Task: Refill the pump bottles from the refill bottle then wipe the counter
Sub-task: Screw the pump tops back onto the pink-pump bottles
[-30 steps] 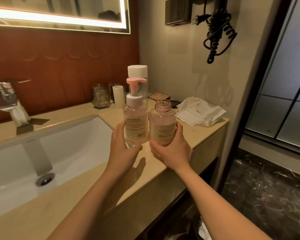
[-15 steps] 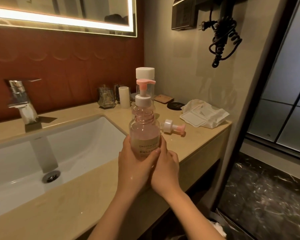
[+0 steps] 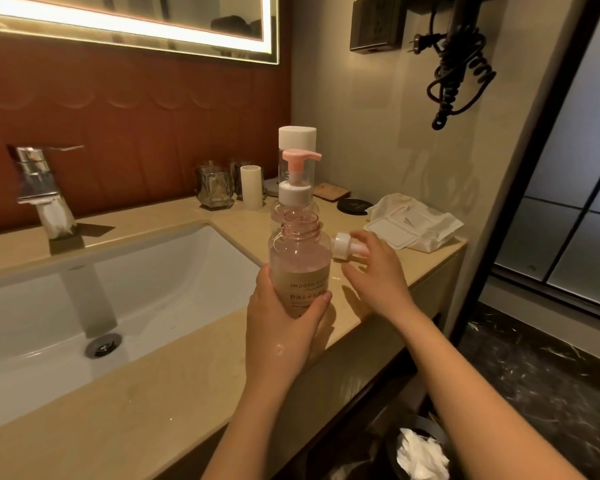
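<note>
My left hand (image 3: 281, 323) grips the lower body of an uncapped pink pump bottle (image 3: 300, 268) that stands on the beige counter (image 3: 174, 382). Its detached white and pink pump head (image 3: 347, 244) lies on the counter just to the right. My right hand (image 3: 378, 268) hovers over that pump head with fingers spread and holds nothing. Directly behind the open bottle stands a second pink bottle with its pump (image 3: 297, 178) fitted. A tall clear bottle with a white cap (image 3: 297, 136) stands behind both.
A white sink basin (image 3: 66, 306) with a chrome tap (image 3: 39, 188) fills the left. Glass tumblers (image 3: 213, 190), a white cup (image 3: 251, 187), a black round lid (image 3: 355, 205) and a wet-wipe pack (image 3: 416, 226) sit at the back right. A bin with tissue (image 3: 420, 452) stands below the counter.
The second pump bottle now stands behind the open one. My right hand let go of the open bottle and moved right over the loose pump head. My left hand keeps its grip.
</note>
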